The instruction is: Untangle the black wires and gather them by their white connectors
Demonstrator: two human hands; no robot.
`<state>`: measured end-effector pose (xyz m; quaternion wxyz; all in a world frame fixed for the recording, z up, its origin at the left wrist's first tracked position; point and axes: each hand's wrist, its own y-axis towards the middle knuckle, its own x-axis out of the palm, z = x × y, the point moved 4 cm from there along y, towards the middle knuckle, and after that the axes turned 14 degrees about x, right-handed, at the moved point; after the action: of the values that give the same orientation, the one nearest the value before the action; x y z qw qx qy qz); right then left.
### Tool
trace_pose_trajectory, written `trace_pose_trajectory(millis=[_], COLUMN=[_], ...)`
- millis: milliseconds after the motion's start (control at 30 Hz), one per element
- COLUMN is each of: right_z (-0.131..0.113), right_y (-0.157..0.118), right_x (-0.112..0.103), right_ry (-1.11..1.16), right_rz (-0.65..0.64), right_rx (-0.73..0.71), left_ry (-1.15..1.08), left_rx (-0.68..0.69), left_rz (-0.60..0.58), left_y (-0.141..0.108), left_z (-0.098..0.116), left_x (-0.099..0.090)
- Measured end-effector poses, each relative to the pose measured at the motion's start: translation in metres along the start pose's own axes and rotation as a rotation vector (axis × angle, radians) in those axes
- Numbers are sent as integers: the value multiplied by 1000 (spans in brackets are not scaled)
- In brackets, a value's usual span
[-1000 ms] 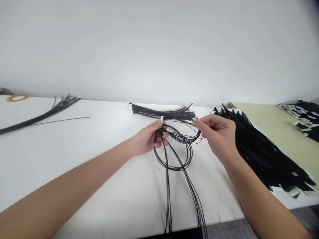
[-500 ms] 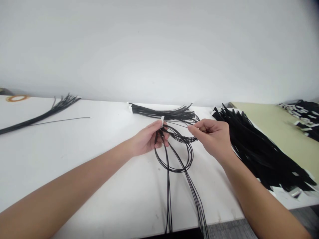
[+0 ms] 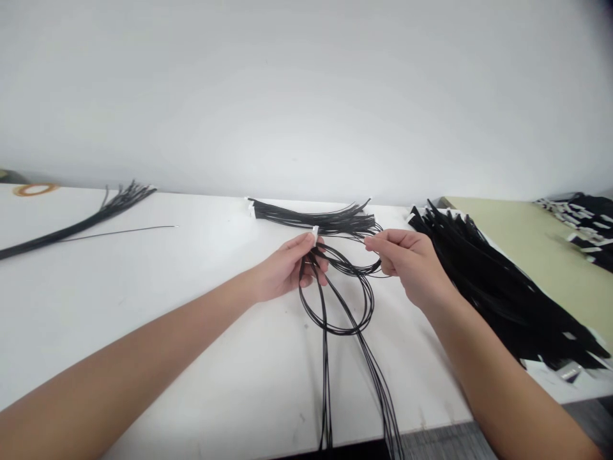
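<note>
My left hand (image 3: 301, 263) pinches a small white connector (image 3: 315, 235) upright between thumb and fingers. Thin black wires (image 3: 357, 332) run from it, some looped to the right and below, others hanging down past the table's front edge. To the right, my right hand (image 3: 407, 259) is closed in a pinch on a thin black wire beside the loops; the wire's tip is hidden by the fingers. Just behind both hands, a bundle of black wires (image 3: 311, 216) with white connectors at its left end lies on the white table (image 3: 215, 358).
At the right lies a large pile of black cables (image 3: 498, 287), with a pale yellow surface (image 3: 517, 233) and more cables (image 3: 584, 214) beyond. A long black wire bundle (image 3: 90, 220), a single wire (image 3: 119, 232) and an orange ring (image 3: 34, 190) are at the left.
My right hand has turned slightly, its fingers curling further below the pinch. My left hand and the connector have shifted a little to the right.
</note>
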<state>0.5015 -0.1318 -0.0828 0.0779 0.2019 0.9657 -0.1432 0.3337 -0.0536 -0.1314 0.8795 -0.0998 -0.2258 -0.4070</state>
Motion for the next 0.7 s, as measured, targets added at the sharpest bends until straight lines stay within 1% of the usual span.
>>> trace_pose_trajectory(millis=[67,133,300,333,400,467,533,700], right_z=[0,-1,-6,-5,-3,-1,1,2], right_y=[-1,-3,-15,-17,-19,-21,-23,-25], right_x=[-1,0,10,14,19,24,27,30], right_ry=[-113,-272,-786,-849,-902,-904,-887,-834], right_rz=[82,176,452,482,513,510,501,479], right_rx=[-76,-224,-822,-919,-1065,-1158,-1207,-1230], left_ry=[11,14,34,39,49,63,83,138], left_rx=[6,6,-19,-26,-43,-58,-66,-47], left_rz=[-1,1,-41,-59,-97,-140,-178,-218], left_y=[0,0,-2,-2,-3,-4,-4,-5], left_z=[0,-1,-2,-2,-2,-3,-4,-4], left_x=[0,0,0,1,2,3,4,6])
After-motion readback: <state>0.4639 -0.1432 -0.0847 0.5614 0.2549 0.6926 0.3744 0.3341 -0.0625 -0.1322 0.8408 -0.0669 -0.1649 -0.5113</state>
